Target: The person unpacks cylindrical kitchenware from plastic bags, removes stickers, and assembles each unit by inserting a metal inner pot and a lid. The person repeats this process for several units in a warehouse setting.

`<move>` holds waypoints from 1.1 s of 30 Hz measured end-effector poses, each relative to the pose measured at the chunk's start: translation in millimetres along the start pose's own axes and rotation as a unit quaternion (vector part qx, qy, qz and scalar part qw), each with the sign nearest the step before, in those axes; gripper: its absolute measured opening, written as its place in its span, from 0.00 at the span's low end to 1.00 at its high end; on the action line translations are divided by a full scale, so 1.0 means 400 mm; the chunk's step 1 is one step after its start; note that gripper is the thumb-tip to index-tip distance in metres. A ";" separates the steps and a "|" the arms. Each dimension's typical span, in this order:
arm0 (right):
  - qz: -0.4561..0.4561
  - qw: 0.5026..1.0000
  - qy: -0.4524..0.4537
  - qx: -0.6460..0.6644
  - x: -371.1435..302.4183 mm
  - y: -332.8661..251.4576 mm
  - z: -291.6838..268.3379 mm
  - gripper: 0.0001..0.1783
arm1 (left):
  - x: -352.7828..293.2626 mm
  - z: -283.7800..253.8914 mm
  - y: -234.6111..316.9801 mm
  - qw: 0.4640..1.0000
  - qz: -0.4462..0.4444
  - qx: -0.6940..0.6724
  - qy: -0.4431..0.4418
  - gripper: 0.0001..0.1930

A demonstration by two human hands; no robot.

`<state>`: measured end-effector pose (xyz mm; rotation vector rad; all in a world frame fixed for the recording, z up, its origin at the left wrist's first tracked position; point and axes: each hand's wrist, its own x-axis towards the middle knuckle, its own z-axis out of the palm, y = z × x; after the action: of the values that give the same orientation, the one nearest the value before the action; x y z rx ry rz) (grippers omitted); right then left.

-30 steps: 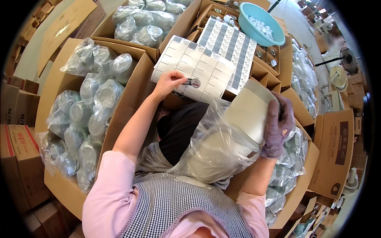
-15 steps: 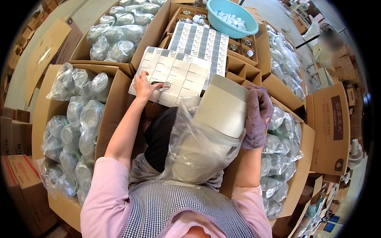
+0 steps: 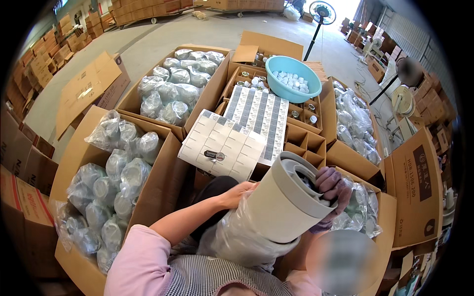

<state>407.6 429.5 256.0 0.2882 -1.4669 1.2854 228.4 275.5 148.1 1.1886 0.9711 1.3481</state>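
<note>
A large beige cylindrical housing (image 3: pixel 276 204) leans tilted over my lap, its lower part in a clear plastic bag (image 3: pixel 229 234). Its open upper end shows a recessed ring and a dark interior. My right hand (image 3: pixel 333 192), in a purple-grey glove, is closed over the rim at that end. Against the far left side of the housing rests my bare left hand (image 3: pixel 238 195); its fingertips are hidden behind it. Just beyond lies a curled white label sheet (image 3: pixel 232 143) bearing a small black-and-round sticker (image 3: pixel 215 156). A printed grey-and-white sheet (image 3: pixel 264 116) lies beneath it.
Open cartons of plastic-wrapped glassware stand at left (image 3: pixel 160 165), far left (image 3: pixel 185 121) and right (image 3: pixel 390 212). A light-blue basin (image 3: pixel 279 64) of white caps sits on a divided carton (image 3: pixel 308 143). Floor fans (image 3: pixel 322 12) stand farther back.
My left hand has left the label sheet and come to the housing's side. The housing has turned so its open end shows, with my gloved hand now over its rim. The view has tilted up.
</note>
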 end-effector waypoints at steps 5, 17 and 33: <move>0.202 0.954 0.071 -0.208 0.012 -0.075 -0.075 0.24 | -0.130 0.080 0.190 0.941 -0.015 0.262 0.214 0.25; 0.057 0.886 -0.150 -0.436 0.009 0.002 -0.008 0.13 | -0.315 0.200 0.138 0.833 0.042 0.535 0.130 0.15; 0.120 0.911 -0.002 -0.395 -0.008 -0.049 0.078 0.11 | -0.047 0.222 0.263 0.821 0.200 0.414 0.338 0.10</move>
<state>406.3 395.4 270.4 -0.4398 -1.9356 0.7697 295.5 238.2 264.0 1.6455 2.0549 1.8099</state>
